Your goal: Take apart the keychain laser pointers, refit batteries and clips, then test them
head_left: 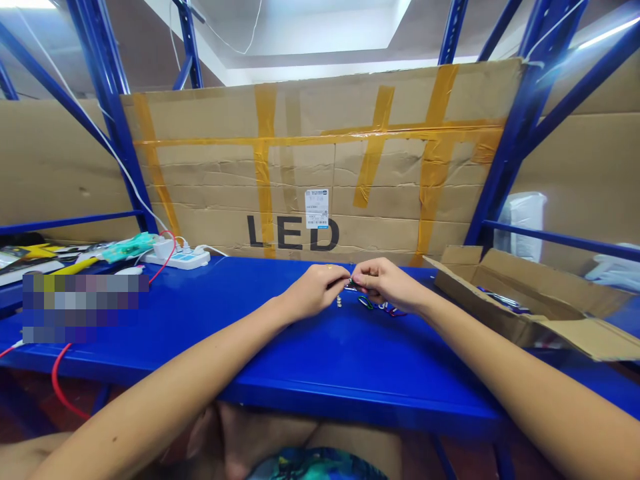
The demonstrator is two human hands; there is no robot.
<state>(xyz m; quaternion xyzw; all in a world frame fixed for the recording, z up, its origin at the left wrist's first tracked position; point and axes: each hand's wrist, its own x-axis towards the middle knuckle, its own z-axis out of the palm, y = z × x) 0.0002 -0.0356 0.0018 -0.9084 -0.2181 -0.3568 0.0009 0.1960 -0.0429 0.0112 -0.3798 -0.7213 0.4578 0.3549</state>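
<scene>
My left hand (pixel 315 288) and my right hand (pixel 384 277) meet above the middle of the blue table (pixel 295 347). Their fingertips pinch a small dark and silver piece (pixel 352 285) between them, mostly hidden by the fingers. Both hands are closed in this pinch. Just below the fingertips, a few tiny silver parts (pixel 339 301) lie in a short row. Under my right hand rests a dark green carabiner-like clip (pixel 365 303), and a red and blue clip (pixel 397 312) lies close beside it, partly covered by the hand.
An open cardboard box (pixel 510 327) with shiny blue-silver things inside stands at the right. At the back left sits a white power strip (pixel 183 258), near tools and a red cable (pixel 63 380). A tall cardboard sheet (pixel 220 180) marked LED closes off the back.
</scene>
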